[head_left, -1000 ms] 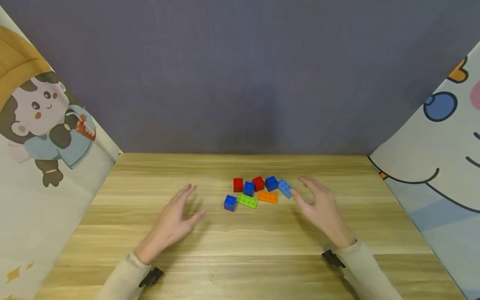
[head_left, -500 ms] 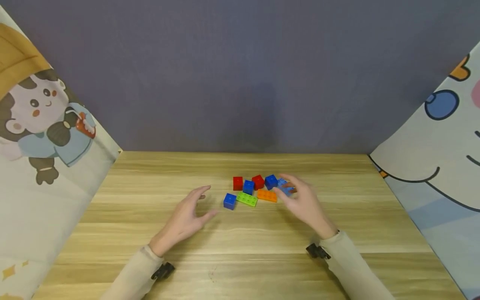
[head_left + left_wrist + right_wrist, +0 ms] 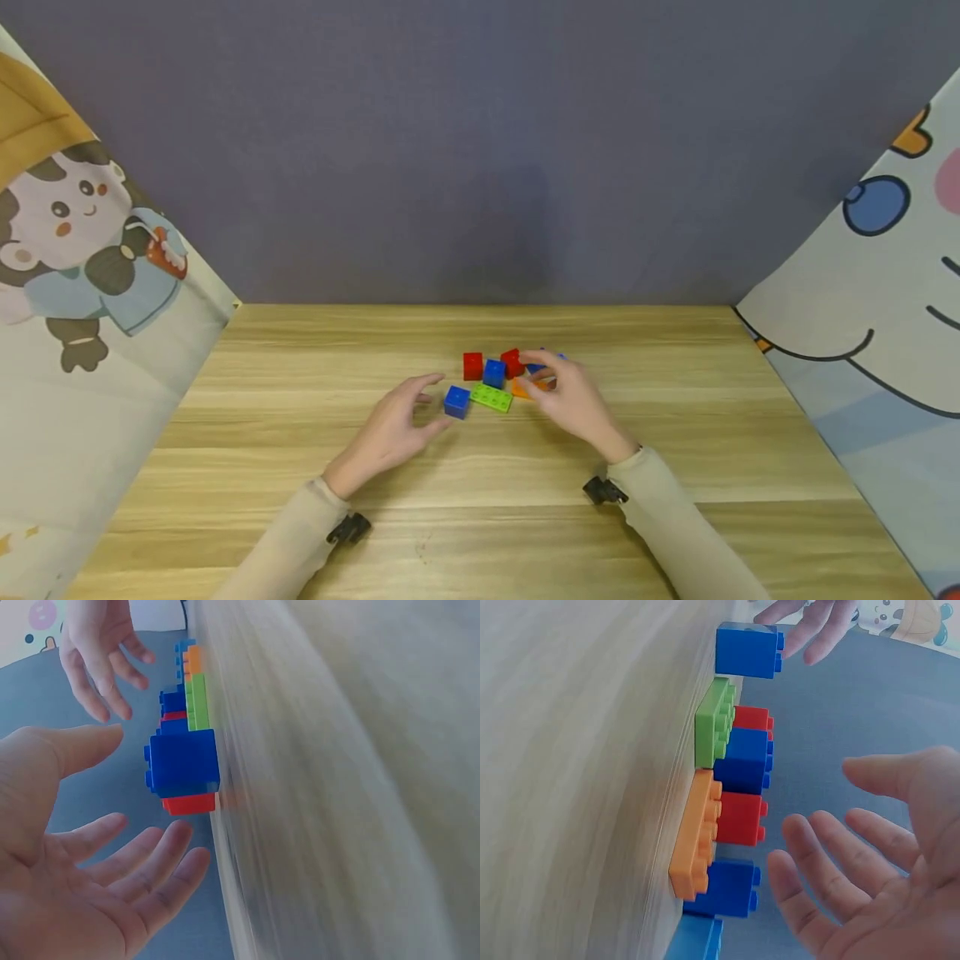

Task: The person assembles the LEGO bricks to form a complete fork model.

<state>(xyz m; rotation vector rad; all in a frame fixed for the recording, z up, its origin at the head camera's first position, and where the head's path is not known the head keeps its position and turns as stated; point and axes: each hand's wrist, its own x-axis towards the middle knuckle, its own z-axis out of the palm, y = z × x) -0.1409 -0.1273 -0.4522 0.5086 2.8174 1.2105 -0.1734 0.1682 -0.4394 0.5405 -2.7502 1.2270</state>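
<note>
Toy building bricks lie in a loose cluster on the wooden table. My left hand [image 3: 396, 427] is beside the nearest blue brick [image 3: 457, 402], fingers spread and relaxed, holding nothing; the left wrist view shows a gap between thumb and fingers. Over the right part of the cluster hovers my right hand [image 3: 572, 402], its fingers loosely bent and nothing between them. It partly covers the orange brick [image 3: 692, 836], another blue brick [image 3: 724, 889] and the light blue brick [image 3: 694, 939]. Between the hands are a lime green brick [image 3: 492, 397], a middle blue brick [image 3: 494, 373] and two red bricks [image 3: 472, 366].
Wood-grain table [image 3: 465, 533] stretches around the bricks. A grey panel [image 3: 480, 150] rises at its back edge, and white panels with cartoon prints [image 3: 97, 250] flank both sides. A black wrist camera [image 3: 349, 528] sits on each sleeve.
Both hands have moved inward: the left to the right, up beside the near blue brick; the right to the left, from beside the light blue brick to over the orange one. Bricks stay put.
</note>
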